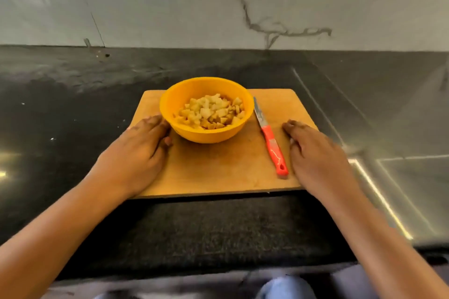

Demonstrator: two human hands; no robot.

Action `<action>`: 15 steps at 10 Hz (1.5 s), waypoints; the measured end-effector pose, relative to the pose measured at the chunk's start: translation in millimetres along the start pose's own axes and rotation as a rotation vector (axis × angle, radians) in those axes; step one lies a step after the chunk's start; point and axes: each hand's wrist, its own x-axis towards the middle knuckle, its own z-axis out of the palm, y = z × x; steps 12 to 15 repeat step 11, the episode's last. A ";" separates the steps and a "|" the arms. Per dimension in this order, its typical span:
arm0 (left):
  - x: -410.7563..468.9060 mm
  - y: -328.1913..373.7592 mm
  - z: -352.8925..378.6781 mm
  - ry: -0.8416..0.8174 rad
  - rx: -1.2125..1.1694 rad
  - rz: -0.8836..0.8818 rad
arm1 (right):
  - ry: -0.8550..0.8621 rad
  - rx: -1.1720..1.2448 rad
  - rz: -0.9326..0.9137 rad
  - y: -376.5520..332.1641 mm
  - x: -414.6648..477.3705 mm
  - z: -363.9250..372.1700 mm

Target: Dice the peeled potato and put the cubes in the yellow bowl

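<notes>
My left hand point(138, 150) and right hand point(315, 153) lie flat and relaxed on a wooden cutting board point(218, 170), fingers straight and gripping nothing, with the yellow bowl point(206, 135) set between them toward the board's far edge. The bowl holds a heap of pale potato cubes point(211, 111), piled below its rim, and I see no cube lying loose on the board. The fingertips of my left hand reach the bowl's left wall, my thumb close by its base; whether they touch the plastic or stop just short I cannot tell. My left palm covers the board's left edge. A small knife point(271, 138) with a red handle rests on the board just right of the bowl, its blade pointing away from me with the tip near the bowl's right rim and its handle toward me. My right hand lies just beside that handle, on its right, palm down, apart from the bowl with the knife between the two. The board sits on a dark stone table point(194, 226), which meets a pale veined marble wall point(218, 2) behind and a shiny metal surface point(401, 109) to my right.
</notes>
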 end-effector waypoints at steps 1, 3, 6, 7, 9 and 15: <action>-3.5 -2.0 -1.5 -0.016 -0.004 0.005 | 0.012 0.040 0.036 -4.5 -3.0 2.0; -8.4 9.7 -11.9 -0.097 0.024 -0.106 | -0.101 -0.012 0.071 -12.2 -7.4 -8.2; -12.0 15.5 -17.1 -0.123 0.028 -0.145 | -0.084 -0.001 0.075 -17.5 -21.2 -19.9; -12.2 15.4 -18.5 -0.130 0.021 -0.148 | -0.117 -0.004 0.084 -17.6 -20.5 -18.5; -13.4 13.6 -18.5 -0.122 0.009 -0.138 | -0.115 -0.013 0.099 -19.6 -20.4 -19.2; -8.0 8.2 -20.3 -0.051 -0.159 -0.183 | -0.057 0.062 0.106 -20.2 -13.1 -21.8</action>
